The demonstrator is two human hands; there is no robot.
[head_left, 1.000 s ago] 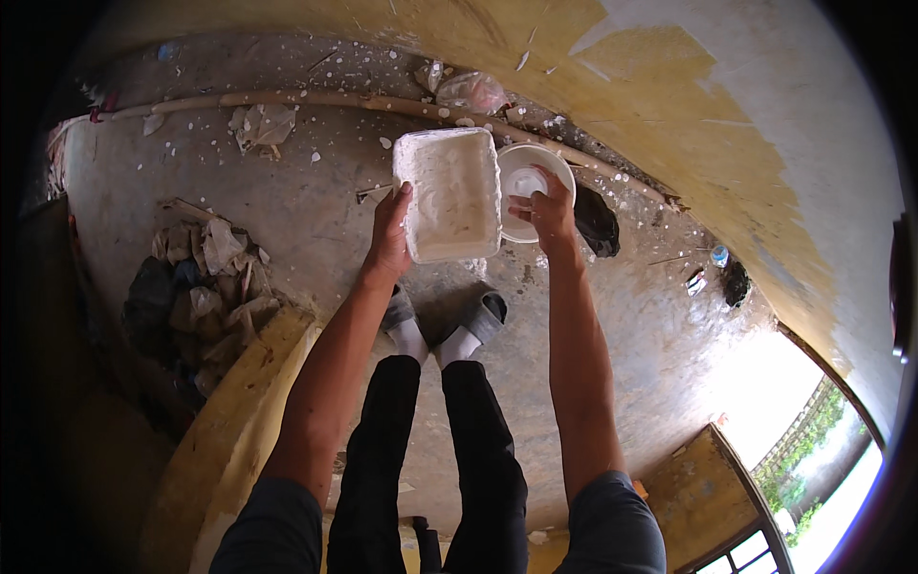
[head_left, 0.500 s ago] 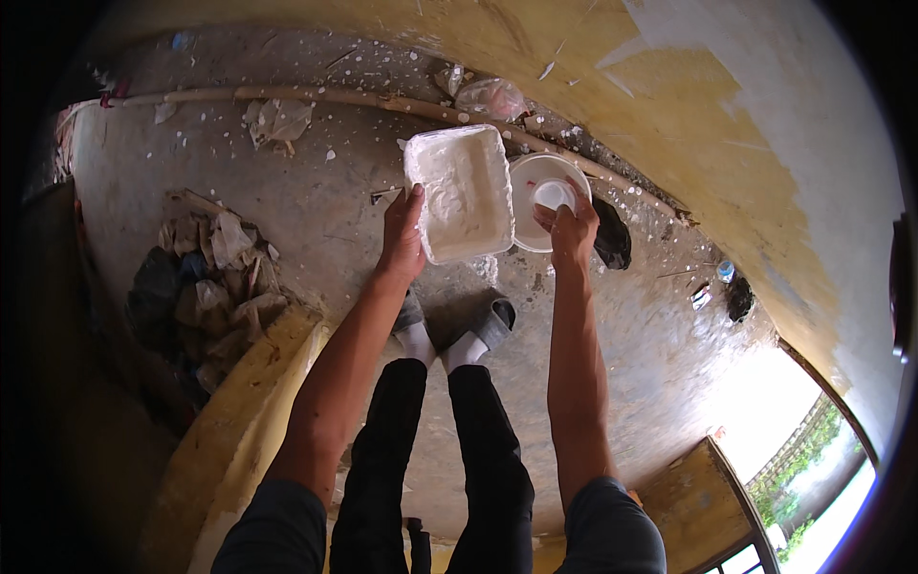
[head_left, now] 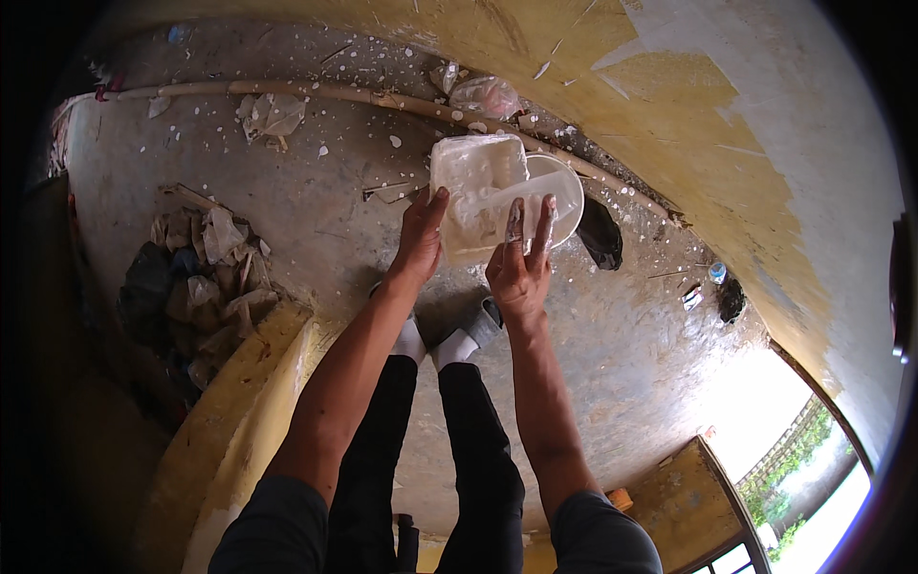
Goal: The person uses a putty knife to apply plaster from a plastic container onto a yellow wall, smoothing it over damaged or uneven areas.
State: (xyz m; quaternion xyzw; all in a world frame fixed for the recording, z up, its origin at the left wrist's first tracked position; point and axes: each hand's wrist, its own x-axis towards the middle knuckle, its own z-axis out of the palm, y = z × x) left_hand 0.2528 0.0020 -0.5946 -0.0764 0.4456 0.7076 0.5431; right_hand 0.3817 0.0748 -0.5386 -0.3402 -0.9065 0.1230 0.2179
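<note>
A rectangular white tray (head_left: 464, 182), coated inside with whitish residue, is held by its left rim in my left hand (head_left: 418, 239), the thumb over the edge. My right hand (head_left: 521, 273) grips a translucent plastic cup (head_left: 540, 194), two whitish-smeared fingers stretched along it. The cup is tipped sideways over the tray's right part, its contents hard to make out through the blur. Partly hidden behind tray and cup stands a round white bucket (head_left: 576, 196) on the floor.
A long pole (head_left: 354, 93) lies along the paint-spattered floor by the yellow wall (head_left: 660, 105). Plastic bags (head_left: 486, 97) and a black bag (head_left: 601, 234) lie nearby. Left is a rubbish heap (head_left: 206, 277) beside a low yellow wall (head_left: 249, 402). My slippered feet (head_left: 469, 330) are below the tray.
My right hand has lifted the cup from over the bucket and moved it left, tipping it over the tray. The tray has shifted slightly right in my left hand.
</note>
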